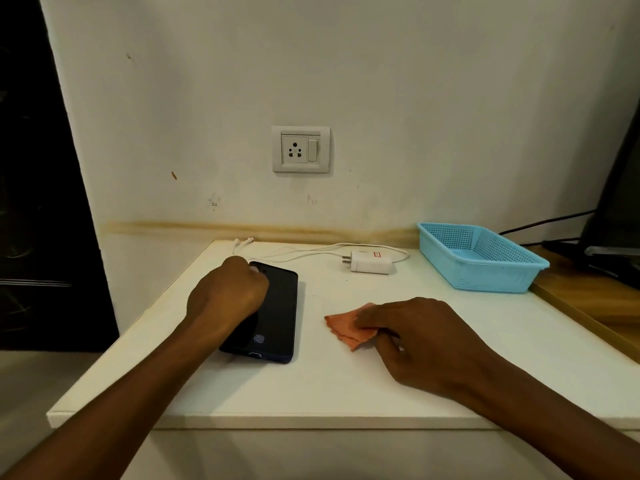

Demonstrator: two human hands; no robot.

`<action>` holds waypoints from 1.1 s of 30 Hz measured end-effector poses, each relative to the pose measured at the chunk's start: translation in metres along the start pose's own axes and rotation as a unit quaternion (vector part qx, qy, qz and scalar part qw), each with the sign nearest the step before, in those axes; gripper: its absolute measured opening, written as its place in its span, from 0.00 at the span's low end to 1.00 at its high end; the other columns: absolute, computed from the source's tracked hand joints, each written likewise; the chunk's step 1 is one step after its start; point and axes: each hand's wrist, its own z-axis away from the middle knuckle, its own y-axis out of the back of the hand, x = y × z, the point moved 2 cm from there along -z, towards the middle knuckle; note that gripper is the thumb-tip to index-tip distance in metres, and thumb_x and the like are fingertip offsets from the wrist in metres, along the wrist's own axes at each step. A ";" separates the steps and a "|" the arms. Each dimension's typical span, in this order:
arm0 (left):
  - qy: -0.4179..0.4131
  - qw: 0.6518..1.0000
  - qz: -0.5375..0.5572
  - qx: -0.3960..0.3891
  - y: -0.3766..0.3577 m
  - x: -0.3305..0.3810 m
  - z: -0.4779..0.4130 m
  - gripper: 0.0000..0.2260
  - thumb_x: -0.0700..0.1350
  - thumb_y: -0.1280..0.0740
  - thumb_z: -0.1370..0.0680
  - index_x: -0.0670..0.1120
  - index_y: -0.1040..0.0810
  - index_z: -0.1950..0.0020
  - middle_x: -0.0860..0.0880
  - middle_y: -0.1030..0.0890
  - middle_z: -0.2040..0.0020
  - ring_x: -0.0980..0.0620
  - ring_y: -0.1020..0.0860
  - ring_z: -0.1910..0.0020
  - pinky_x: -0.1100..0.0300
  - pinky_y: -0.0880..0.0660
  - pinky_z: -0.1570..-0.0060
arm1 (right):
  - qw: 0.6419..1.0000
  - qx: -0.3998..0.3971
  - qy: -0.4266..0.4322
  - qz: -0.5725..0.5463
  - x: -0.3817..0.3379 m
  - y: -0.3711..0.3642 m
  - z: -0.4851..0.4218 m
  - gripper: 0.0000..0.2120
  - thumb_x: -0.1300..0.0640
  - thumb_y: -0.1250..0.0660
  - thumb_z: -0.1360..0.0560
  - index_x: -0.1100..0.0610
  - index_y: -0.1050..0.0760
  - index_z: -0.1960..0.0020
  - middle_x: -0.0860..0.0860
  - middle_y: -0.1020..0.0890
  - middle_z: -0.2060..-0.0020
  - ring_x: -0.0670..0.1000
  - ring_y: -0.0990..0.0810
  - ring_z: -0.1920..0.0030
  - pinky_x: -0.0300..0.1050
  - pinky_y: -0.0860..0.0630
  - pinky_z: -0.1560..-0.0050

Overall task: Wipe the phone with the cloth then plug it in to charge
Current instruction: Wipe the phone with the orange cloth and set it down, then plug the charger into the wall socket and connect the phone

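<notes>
A black phone (277,313) lies screen up on the white table (311,386), a fingerprint icon lit near its lower end. My left hand (227,294) is curled over the phone's far left edge, gripping it. To the right, my right hand (415,337) pinches a small orange cloth (346,325) that rests on the table. A white charger plug (372,262) lies further back, its white cable (294,252) running left to a free end near the table's back edge. A wall socket (300,149) with a switch sits above.
A light blue plastic basket (485,258) stands at the back right. Beyond it a wooden surface (588,303) holds a dark monitor stand and black cables. A dark cabinet fills the left side.
</notes>
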 end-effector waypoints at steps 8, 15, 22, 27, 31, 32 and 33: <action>-0.067 0.989 -0.129 0.000 -0.005 0.003 0.018 0.10 0.43 0.42 0.24 0.45 0.37 0.65 0.49 0.31 0.66 0.45 0.29 0.62 0.58 0.36 0.64 | 1.000 0.002 -0.009 -0.029 -0.002 0.001 0.003 0.25 0.39 0.47 0.29 0.41 0.26 0.35 0.38 0.22 0.37 0.42 0.25 0.38 0.34 0.34 0.39; -0.098 0.967 -0.234 0.014 -0.009 0.010 0.024 0.06 0.45 0.42 0.22 0.45 0.34 0.58 0.49 0.30 0.60 0.47 0.30 0.60 0.57 0.35 0.57 | 1.000 0.011 -0.013 -0.022 -0.004 0.002 -0.001 0.24 0.35 0.48 0.25 0.42 0.24 0.38 0.39 0.19 0.43 0.43 0.22 0.45 0.38 0.27 0.45; -0.109 0.953 -0.283 0.008 -0.006 0.013 0.024 0.05 0.43 0.41 0.23 0.43 0.34 0.56 0.48 0.30 0.59 0.48 0.30 0.60 0.56 0.36 0.57 | 0.979 0.170 -0.064 -0.091 0.011 0.014 -0.020 0.12 0.43 0.34 0.25 0.44 0.18 0.45 0.39 0.15 0.51 0.41 0.19 0.49 0.44 0.22 0.45; -0.178 0.927 -0.311 0.110 -0.007 0.030 0.010 0.14 0.49 0.47 0.18 0.41 0.30 0.40 0.45 0.23 0.44 0.44 0.23 0.47 0.51 0.31 0.50 | 0.970 0.167 -0.121 -0.131 0.054 0.014 -0.066 0.13 0.47 0.29 0.28 0.44 0.20 0.43 0.43 0.16 0.51 0.44 0.19 0.50 0.46 0.22 0.45; -0.268 0.921 -0.259 0.115 -0.022 0.056 -0.012 0.13 0.49 0.42 0.19 0.43 0.30 0.38 0.45 0.25 0.41 0.43 0.28 0.40 0.49 0.32 0.45 | 0.984 0.034 -0.154 -0.080 0.074 0.009 -0.102 0.26 0.55 0.27 0.29 0.50 0.29 0.32 0.51 0.24 0.35 0.51 0.26 0.36 0.41 0.32 0.40; -0.292 0.916 -0.251 0.115 -0.026 0.063 -0.017 0.12 0.47 0.41 0.19 0.44 0.30 0.38 0.46 0.25 0.42 0.44 0.28 0.41 0.50 0.32 0.46 | 0.984 -0.006 -0.164 -0.069 0.077 0.006 -0.110 0.29 0.56 0.28 0.29 0.51 0.31 0.30 0.52 0.27 0.33 0.52 0.28 0.34 0.42 0.33 0.38; -0.313 0.911 -0.245 0.113 -0.030 0.070 -0.021 0.12 0.44 0.39 0.21 0.44 0.30 0.38 0.46 0.25 0.42 0.45 0.28 0.42 0.51 0.32 0.48 | 0.982 -0.043 -0.175 -0.061 0.081 0.001 -0.117 0.31 0.56 0.28 0.28 0.51 0.34 0.28 0.52 0.29 0.30 0.53 0.30 0.32 0.43 0.33 0.36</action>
